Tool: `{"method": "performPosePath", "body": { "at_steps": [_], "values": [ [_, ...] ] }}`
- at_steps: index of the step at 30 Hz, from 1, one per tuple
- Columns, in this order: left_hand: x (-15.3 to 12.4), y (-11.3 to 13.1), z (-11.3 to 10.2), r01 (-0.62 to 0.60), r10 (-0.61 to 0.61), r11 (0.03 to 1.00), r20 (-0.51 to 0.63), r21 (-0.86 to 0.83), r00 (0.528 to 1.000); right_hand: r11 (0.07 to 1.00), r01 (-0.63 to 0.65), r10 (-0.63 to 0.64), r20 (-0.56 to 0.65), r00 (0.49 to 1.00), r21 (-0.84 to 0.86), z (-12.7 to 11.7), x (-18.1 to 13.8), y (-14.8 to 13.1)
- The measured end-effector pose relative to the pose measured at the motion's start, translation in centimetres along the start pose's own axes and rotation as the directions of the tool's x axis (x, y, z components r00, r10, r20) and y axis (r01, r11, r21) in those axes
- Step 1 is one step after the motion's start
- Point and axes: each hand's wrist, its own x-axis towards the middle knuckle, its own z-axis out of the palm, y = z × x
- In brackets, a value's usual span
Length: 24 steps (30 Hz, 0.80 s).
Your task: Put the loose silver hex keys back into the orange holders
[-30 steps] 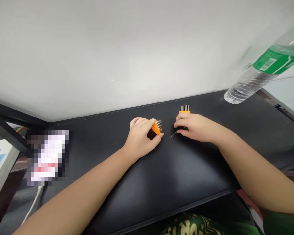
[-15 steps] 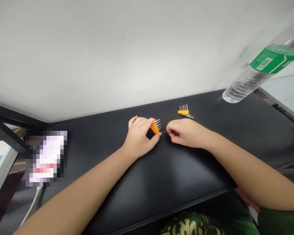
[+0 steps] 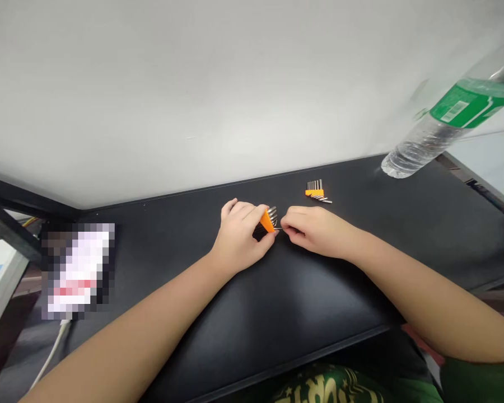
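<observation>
Hex-key holder, orange, with metal keys standing out of its top, sits near the middle of the black table, clasped by my left hand, whose fingers are curled around it. My right hand lies just beside it on the table, thumb and forefinger pressed together on a thin hex key whose tip meets the holder's lower edge. Both forearms rest on the tabletop. Behind the right hand, near the wall, lies a second orange holder with a few loose keys beside it, apart from both hands. I see bare table between the hands and the near edge, and more to either side. A clear water bottle with a green label stands at the far right corner, well apart. A phone, blurred, lies at the left end, its white cable running off the near edge.
</observation>
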Motion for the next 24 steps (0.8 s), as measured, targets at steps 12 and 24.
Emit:
{"method": "performPosePath", "body": {
  "at_steps": [12, 24],
  "values": [
    [-0.17, -0.10, -0.01, -0.007, 0.007, 1.000, -0.006, 0.003, 1.000, 0.999, 0.006, -0.004, 0.043, 0.999, -0.047, -0.64, -0.28, -0.33],
    [-0.07, -0.01, -0.07, -0.008, 0.008, 1.000, 0.004, 0.009, 1.000, 0.997, 0.011, -0.009, 0.024, 1.000, -0.077, -0.78, -0.43, -0.34]
  ]
}}
